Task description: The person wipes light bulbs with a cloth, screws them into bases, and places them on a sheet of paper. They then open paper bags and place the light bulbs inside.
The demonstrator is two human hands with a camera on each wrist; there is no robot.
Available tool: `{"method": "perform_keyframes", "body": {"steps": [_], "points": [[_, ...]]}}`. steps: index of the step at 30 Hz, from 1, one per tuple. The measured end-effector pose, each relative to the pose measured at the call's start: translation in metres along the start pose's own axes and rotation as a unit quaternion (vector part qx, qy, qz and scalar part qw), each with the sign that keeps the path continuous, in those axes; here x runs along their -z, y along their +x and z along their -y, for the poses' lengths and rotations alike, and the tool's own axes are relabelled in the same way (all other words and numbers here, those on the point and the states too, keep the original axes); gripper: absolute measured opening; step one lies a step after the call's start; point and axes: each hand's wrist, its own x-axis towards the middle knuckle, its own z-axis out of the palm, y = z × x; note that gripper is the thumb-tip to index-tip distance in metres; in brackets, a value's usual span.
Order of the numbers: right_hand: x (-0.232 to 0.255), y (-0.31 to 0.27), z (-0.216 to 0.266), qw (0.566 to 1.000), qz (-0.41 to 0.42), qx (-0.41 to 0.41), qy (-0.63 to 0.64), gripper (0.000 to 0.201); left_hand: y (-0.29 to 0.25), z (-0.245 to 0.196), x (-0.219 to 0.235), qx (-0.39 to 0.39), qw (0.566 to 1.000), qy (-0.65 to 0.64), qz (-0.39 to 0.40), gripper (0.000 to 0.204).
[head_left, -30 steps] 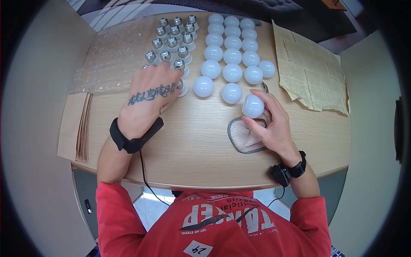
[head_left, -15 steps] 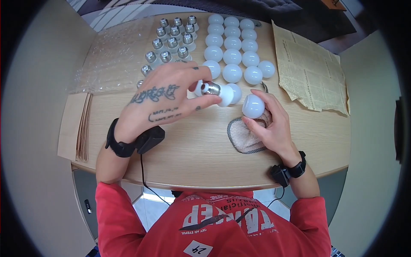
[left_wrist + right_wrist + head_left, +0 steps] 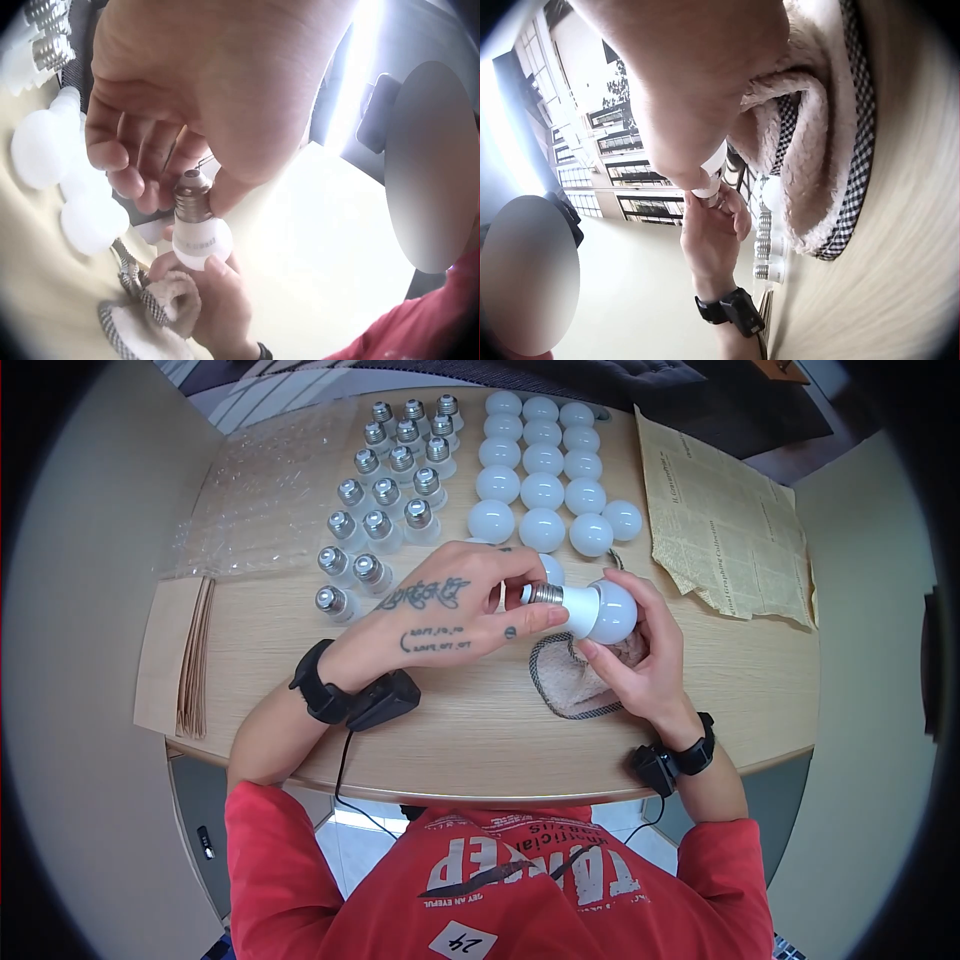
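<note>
White plastic meets a glossy globe above the wooden table, where the left hand pinches a bulb base near its metal thread and the right hand curls round the globe, an end-to-end hold that seems meant to keep both parts aligned. Below the right hand lies a fleecy cloth; farther out, spare bases stand thread-up leftward and loose globes sit rightward, probably sorted for each hand's reach.

Top centre, the left hand pinches a bulb by its metal base! Below, the right hand holds the white end; crumpled cloth, lower left!
</note>
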Motion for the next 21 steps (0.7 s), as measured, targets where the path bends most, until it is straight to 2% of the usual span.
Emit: {"method": "perform_keyframes", "body": {"steps": [10, 16, 21], "points": [[0.001, -0.001, -0.003, 1.0, 0.009, 0.015, 0.007, 0.062, -0.001, 0.003, -0.014, 0.005, 0.997, -0.075, 0.03, 0.032], [0.003, -0.006, 0.0, 0.998, 0.031, -0.045, 0.015, 0.065, -0.003, 0.005, -0.026, 0.003, 0.994, -0.096, 0.048, 0.033], [-0.008, -0.004, -0.006, 0.995, -0.004, 0.036, 0.09, 0.066, -0.004, 0.01, -0.034, -0.006, 0.991, -0.122, 0.057, 0.034]]}}
